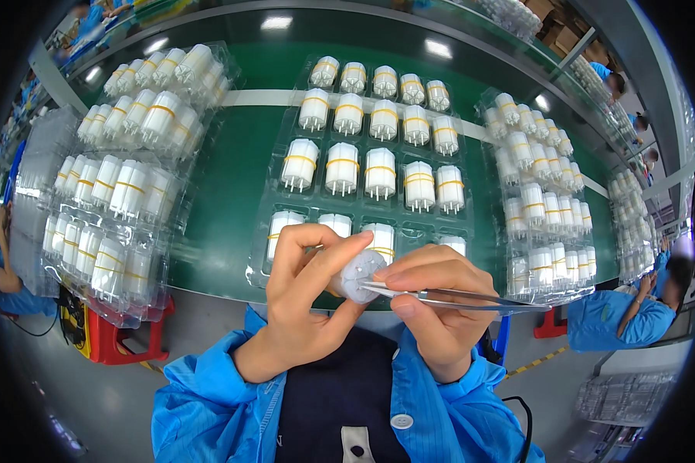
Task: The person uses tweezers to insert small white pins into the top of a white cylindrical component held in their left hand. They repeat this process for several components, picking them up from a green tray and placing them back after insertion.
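Note:
Between the thumb and fingers of my left hand (305,289) is a white cylindrical part (361,275), its round end turned up toward me. My right hand (440,297) pinches a pair of metal tweezers (471,299), whose tips touch or nearly touch that round end. What lies exactly at the tips is too small to tell. Just beyond my hands lies a clear plastic tray (266,202) holding rows of white cylinders with yellow bands and metal pins, such as this one (380,171). My hands partly hide its nearest row.
Stacked trays of similar cylinders stand at the left (123,193) and right (544,201) of the green table (232,170). Empty-looking clear trays (42,201) are piled at the far left. A red stool (135,339) stands below the table edge. Another person (622,312) sits at the right.

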